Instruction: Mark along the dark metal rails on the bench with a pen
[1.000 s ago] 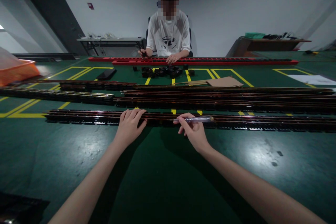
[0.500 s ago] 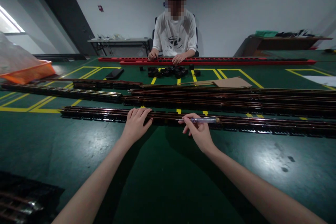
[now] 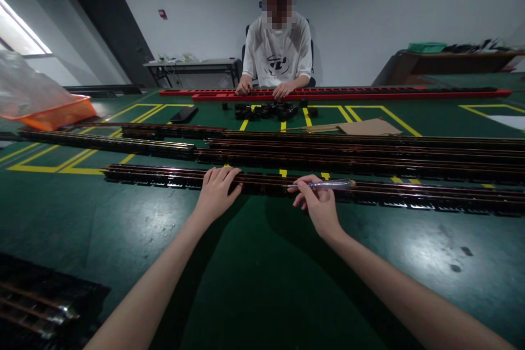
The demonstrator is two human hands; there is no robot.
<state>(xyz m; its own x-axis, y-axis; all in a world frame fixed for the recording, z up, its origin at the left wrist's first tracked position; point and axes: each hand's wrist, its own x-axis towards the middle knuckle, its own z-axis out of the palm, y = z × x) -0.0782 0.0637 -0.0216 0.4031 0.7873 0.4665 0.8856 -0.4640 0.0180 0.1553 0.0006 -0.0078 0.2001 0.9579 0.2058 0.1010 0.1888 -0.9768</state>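
A long black strip with copper-coloured rails [image 3: 385,194] lies across the green table [image 3: 246,284] in front of me. My left hand [image 3: 217,190] rests over this strip left of centre, its fingers on the top and the thumb at the near side; what its fingertips grip, if anything, is hidden. My right hand [image 3: 316,201] is closed round a screwdriver with a clear handle [image 3: 334,185], held nearly flat above the same strip. The screwdriver's thin shaft points left, towards my left hand.
More railed strips [image 3: 369,154] lie just behind. Beyond are black parts [image 3: 266,111], a phone [image 3: 184,115], cardboard [image 3: 370,127] and an orange basket [image 3: 61,114]. A person [image 3: 276,54] sits opposite at red trays [image 3: 353,94]. Another strip stack [image 3: 45,303] is at lower left.
The whole view has shifted slightly, so most things appear a little farther right. Both hands keep nearly the same places on the strip, and the screwdriver is still in my right hand.
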